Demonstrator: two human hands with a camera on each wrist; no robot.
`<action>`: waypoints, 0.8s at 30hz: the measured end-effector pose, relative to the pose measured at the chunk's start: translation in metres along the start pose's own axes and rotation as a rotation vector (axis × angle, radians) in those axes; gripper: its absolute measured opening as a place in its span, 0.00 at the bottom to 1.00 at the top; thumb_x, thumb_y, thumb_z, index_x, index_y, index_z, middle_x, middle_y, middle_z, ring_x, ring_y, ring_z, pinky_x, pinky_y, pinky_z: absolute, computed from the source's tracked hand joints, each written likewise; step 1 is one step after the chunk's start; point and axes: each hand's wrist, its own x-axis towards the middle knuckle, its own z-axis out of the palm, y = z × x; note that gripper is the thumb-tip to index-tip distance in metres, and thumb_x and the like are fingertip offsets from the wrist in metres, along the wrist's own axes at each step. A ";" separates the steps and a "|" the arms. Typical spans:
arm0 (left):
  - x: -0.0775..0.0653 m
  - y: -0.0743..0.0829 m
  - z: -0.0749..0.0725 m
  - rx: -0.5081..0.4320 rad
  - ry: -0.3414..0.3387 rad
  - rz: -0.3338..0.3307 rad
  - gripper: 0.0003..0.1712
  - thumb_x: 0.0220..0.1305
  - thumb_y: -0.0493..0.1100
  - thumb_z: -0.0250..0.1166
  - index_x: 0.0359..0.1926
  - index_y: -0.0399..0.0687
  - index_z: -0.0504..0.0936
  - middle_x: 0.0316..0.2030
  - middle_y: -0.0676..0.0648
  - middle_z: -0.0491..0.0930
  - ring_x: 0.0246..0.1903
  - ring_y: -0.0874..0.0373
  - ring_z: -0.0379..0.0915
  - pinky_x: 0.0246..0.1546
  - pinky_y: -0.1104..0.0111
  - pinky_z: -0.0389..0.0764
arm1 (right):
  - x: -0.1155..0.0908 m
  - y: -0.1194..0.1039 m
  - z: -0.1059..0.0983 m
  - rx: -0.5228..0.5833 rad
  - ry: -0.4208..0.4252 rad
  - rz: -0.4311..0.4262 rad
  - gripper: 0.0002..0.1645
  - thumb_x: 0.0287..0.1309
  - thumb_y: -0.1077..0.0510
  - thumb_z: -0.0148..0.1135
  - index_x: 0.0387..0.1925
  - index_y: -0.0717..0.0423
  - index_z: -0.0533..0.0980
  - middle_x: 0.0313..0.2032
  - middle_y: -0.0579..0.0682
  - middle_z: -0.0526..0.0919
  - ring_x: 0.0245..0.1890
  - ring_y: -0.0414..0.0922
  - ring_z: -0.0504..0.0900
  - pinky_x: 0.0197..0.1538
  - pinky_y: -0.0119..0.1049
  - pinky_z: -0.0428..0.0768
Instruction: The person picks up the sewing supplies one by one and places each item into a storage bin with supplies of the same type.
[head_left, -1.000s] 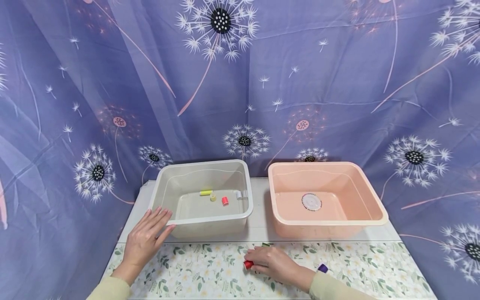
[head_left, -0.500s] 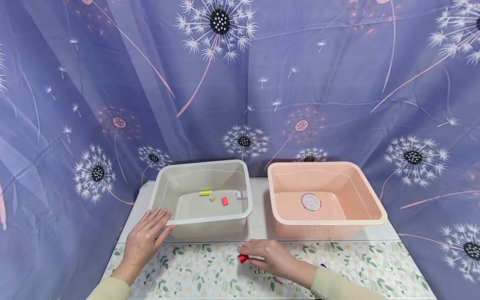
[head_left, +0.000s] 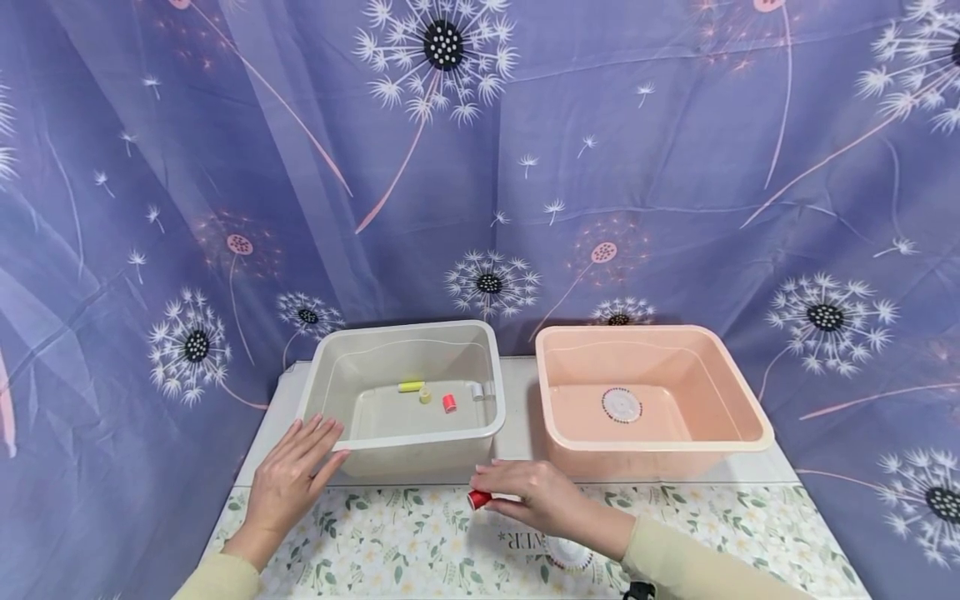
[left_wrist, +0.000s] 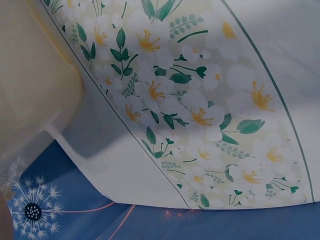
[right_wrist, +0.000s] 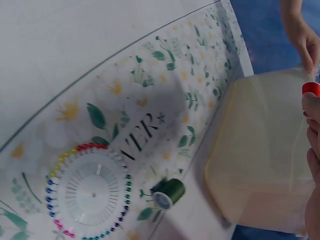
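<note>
My right hand [head_left: 536, 497] pinches a red thread spool [head_left: 478, 500] between thumb and fingers, held above the flowered cloth in front of the grey tub [head_left: 420, 439]. In the right wrist view, the red spool [right_wrist: 311, 89] shows at the right edge by the thumb. My left hand [head_left: 288, 479] rests with fingers extended on the tub's front left rim. Inside that tub lie a yellow spool [head_left: 411, 387], a small pale yellow spool [head_left: 425, 396], a pinkish-red spool [head_left: 449, 403] and a white one [head_left: 477, 392].
To the right stands a peach tub [head_left: 652, 446] holding a wheel of pins [head_left: 622, 406]. Another pin wheel [right_wrist: 92, 192] and a green thread spool [right_wrist: 170, 193] lie on the flowered cloth, below my right arm. A patterned curtain [head_left: 495, 167] hangs behind.
My right hand has lifted the red spool off the cloth and carried it slightly left and toward the grey tub. The left hand stays put; the purple spool is now out of sight.
</note>
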 end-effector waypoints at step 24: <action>0.001 0.001 0.000 -0.003 -0.007 -0.002 0.41 0.84 0.68 0.46 0.55 0.39 0.90 0.52 0.36 0.89 0.53 0.35 0.86 0.83 0.64 0.58 | 0.040 0.003 -0.035 0.020 0.014 0.027 0.26 0.56 0.63 0.80 0.57 0.57 0.87 0.55 0.51 0.91 0.57 0.47 0.89 0.66 0.41 0.84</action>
